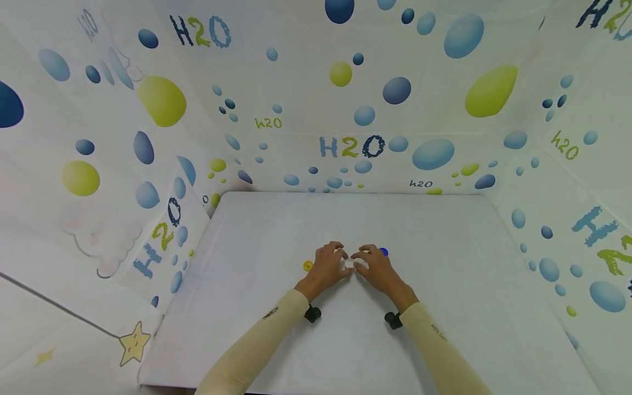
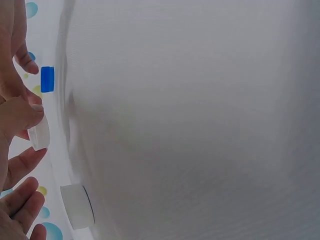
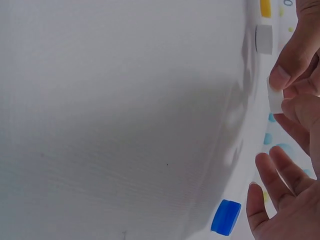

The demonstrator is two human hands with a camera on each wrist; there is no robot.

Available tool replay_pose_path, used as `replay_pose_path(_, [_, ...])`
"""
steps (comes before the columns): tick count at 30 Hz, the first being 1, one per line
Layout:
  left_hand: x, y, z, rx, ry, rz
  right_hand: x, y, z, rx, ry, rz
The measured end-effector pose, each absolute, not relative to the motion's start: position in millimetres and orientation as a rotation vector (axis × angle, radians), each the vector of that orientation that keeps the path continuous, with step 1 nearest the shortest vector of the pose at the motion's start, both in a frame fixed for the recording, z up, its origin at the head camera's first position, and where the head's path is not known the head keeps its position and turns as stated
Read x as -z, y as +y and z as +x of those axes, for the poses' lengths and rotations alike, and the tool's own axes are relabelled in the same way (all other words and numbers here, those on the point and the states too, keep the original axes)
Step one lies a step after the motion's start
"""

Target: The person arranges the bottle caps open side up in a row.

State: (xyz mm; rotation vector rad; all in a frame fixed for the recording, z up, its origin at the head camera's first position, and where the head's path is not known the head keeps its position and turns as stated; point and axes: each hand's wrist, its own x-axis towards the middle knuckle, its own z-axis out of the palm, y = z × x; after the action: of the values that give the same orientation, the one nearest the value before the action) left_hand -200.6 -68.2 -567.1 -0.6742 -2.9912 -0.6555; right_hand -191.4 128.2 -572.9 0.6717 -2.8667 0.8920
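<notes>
A small white cap (image 1: 349,264) is pinched between the fingertips of the left hand (image 1: 327,269) and the right hand (image 1: 377,270), just above the white table (image 1: 444,307). A blue cap (image 1: 384,252) lies just beyond the right hand. A yellow cap (image 1: 308,266) lies just beside the left hand, and another white cap (image 2: 76,206) rests near it.
</notes>
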Motion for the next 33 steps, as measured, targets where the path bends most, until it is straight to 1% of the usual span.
replay_pose_path(12, [570.2,-73.3,-198.4,0.609,-2.981,-0.74,576.3,125.5,-186.5,-0.784,-2.902,0.662])
replay_pose_path(33, [572.6,-73.9,-198.6,0.558,-2.997,-0.763,582.7,126.3,-183.1,-0.695,-2.928,0.63])
